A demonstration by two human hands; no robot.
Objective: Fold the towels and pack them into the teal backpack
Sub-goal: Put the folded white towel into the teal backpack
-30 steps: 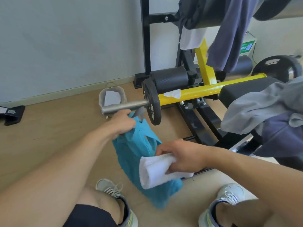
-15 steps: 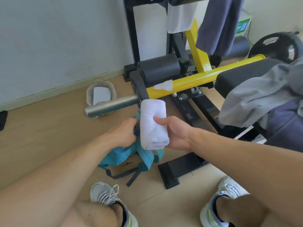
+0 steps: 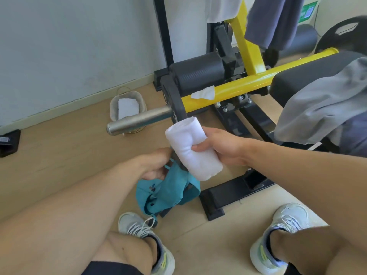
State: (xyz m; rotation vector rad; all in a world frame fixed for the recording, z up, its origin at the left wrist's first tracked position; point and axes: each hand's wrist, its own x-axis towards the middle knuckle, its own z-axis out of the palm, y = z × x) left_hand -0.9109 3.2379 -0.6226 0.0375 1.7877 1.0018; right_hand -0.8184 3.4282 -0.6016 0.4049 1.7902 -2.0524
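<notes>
My right hand (image 3: 220, 145) grips a rolled white towel (image 3: 190, 149), held slanted just above the teal backpack (image 3: 168, 191). The backpack hangs crumpled above the floor between my feet, its straps dangling. My left hand (image 3: 156, 163) holds the backpack's upper edge, fingers curled round the fabric. A grey towel (image 3: 321, 108) lies draped over the black bench pad at the right. Another white cloth (image 3: 222, 8) and a dark blue one (image 3: 276, 20) hang from the machine at the top.
A yellow and black weight machine (image 3: 234, 90) stands ahead, its steel bar end (image 3: 139, 120) sticking out left near my hands. A small grey basket (image 3: 127, 108) sits by the wall. The machine's black foot (image 3: 228, 195) lies between my shoes on the wooden floor.
My right hand lifted the rolled towel from low in front of the backpack to above it. My left hand dropped from the bar, and the backpack now hangs bunched lower.
</notes>
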